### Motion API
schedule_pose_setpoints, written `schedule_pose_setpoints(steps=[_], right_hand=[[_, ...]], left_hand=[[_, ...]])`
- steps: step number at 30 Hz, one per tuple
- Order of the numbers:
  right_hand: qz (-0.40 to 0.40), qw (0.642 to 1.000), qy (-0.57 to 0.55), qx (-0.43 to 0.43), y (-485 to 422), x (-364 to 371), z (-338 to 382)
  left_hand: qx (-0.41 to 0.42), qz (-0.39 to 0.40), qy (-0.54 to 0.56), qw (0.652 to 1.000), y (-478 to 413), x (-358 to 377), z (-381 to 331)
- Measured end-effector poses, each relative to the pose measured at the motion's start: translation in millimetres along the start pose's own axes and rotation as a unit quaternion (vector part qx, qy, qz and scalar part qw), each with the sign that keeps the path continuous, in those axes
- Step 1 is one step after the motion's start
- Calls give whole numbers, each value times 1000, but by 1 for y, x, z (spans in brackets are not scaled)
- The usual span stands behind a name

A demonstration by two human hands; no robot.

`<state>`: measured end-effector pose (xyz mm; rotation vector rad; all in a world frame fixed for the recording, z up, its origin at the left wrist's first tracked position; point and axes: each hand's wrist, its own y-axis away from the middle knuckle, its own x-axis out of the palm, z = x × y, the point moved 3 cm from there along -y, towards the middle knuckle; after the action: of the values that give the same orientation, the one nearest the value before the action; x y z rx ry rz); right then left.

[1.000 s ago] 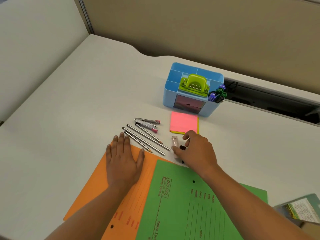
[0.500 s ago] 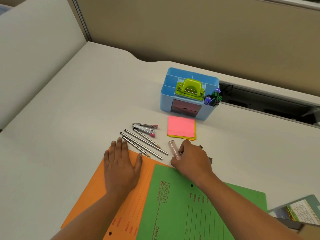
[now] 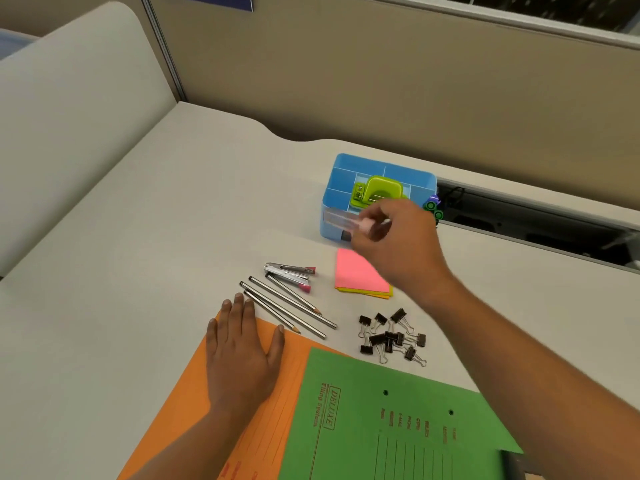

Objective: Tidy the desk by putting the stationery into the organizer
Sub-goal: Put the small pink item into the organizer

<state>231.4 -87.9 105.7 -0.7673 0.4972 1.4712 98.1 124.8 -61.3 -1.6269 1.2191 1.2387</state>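
- The step in hand looks like the carry to the box: the right hand [image 3: 398, 244] pinches a small clear piece [image 3: 341, 221] between thumb and fingertips, and the piece juts out to that hand's left (it is blurred, so I cannot tell what sort of stationery it is).
- The blue organizer [image 3: 346, 164] sits just beyond the fingertips. The held piece is raised in front of its near wall, not yet over any compartment.
- A green hole punch [image 3: 377, 192] fills the middle compartment just past the knuckles, and marker caps [image 3: 433, 207] stand at the hand's far right.
- The left hand [image 3: 242, 348] lies flat with straight fingers, pressing on the orange folder [image 3: 194, 393] and holding nothing.
- The next move probably calls for lifting the piece over the near wall, choosing a free compartment (those on the left look bare), lowering it in, then letting go.
- Left to clear, by my reading:
  - the pencils [image 3: 291, 310] at the left fingertips
  - the sticky notes [image 3: 356, 271] beneath the right wrist
  - the binder clips [image 3: 391, 337] beside the right forearm
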Motion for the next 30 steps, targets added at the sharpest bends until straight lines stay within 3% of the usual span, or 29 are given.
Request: schedule_pose_setpoints(steps=[7,12,30], right_hand=[[14,987,146,-70,-92,-20,23],[60,976,196,-67,-127,-5,19],[97,943,308,-78,-137,28,9]], left_hand=[[0,-1,-4,1000,1,-2,2],[0,1,-1,1000,2,-1,3],[-1,5,3,1000,1,-2,2]])
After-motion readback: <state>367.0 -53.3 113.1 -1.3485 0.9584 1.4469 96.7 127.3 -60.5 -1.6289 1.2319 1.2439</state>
